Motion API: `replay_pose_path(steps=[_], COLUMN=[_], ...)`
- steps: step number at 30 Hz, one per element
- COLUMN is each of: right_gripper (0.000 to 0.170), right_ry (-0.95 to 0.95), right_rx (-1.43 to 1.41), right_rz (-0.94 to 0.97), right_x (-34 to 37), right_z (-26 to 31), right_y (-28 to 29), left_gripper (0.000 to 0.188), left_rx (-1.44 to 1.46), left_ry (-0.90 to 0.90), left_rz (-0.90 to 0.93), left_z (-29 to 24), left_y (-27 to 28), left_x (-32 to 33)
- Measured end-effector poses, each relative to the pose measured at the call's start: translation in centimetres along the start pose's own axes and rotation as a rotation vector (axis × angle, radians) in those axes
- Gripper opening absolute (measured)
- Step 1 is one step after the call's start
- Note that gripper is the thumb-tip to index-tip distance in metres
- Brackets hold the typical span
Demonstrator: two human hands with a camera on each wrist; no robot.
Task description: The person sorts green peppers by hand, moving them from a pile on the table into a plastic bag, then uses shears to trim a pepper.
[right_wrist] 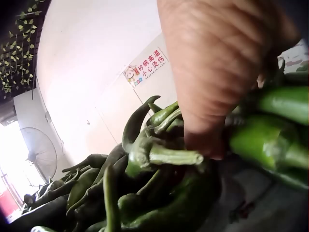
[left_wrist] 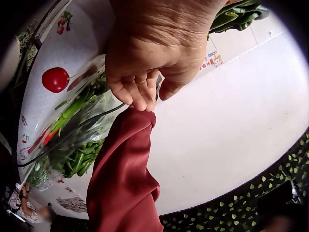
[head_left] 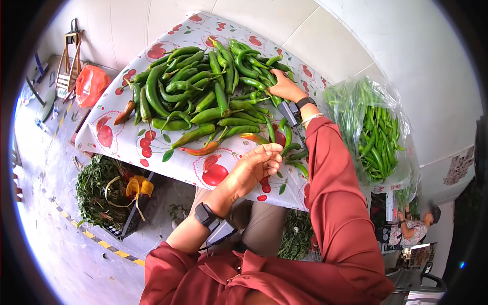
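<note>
Long green peppers (head_left: 203, 86), a few partly orange, lie heaped on a table with a fruit-print cover (head_left: 96, 129). At the heap's right side, my right hand (head_left: 288, 90) reaches in among peppers. The right wrist view shows that hand (right_wrist: 217, 63) with a digit down beside a thick-stemmed pepper (right_wrist: 169, 203); its other fingertips are hidden, so a grip cannot be made out. Above the table's front edge is my left hand (head_left: 256, 168), palm turned up and fingers loosely bent, holding nothing. Its fingers also hang bent and empty in the left wrist view (left_wrist: 149, 63).
Right of the table stands a clear plastic bag (head_left: 378, 137) of thinner green peppers. Several loose peppers (head_left: 288, 137) lie near my right forearm. On the floor at left are a black crate (head_left: 137, 206) with leafy greens and an orange bag (head_left: 91, 85). A wall borders the table's far side.
</note>
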State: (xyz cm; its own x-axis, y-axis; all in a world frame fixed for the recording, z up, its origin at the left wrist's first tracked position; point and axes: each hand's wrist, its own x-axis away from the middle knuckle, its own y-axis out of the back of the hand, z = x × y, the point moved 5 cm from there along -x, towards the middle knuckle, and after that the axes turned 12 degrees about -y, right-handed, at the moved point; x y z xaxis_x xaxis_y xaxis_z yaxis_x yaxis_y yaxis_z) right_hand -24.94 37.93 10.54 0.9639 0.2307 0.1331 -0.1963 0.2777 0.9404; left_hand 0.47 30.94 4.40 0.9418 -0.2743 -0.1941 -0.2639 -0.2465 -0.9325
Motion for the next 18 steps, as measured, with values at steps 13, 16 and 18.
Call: replay_pose_path(steps=[13, 16, 18], right_gripper=[0.068, 0.063, 0.062], right_ry=[0.06, 0.109, 0.117], right_rx=[0.039, -0.146, -0.212], right_rz=[0.048, 0.182, 0.215], right_x=[7.8, 9.7, 10.6], right_z=[-5.0, -6.0, -6.2], right_y=[2.5, 2.3, 2.8], left_gripper=[0.033, 0.033, 0.033], left_rx=[-0.005, 0.0, -0.003], left_ry=[-0.036, -0.044, -0.044], left_rz=[0.01, 0.002, -0.005], left_z=[-0.2, -0.2, -0.2], left_y=[0.2, 0.1, 0.1], left_x=[0.1, 0.1, 0.0])
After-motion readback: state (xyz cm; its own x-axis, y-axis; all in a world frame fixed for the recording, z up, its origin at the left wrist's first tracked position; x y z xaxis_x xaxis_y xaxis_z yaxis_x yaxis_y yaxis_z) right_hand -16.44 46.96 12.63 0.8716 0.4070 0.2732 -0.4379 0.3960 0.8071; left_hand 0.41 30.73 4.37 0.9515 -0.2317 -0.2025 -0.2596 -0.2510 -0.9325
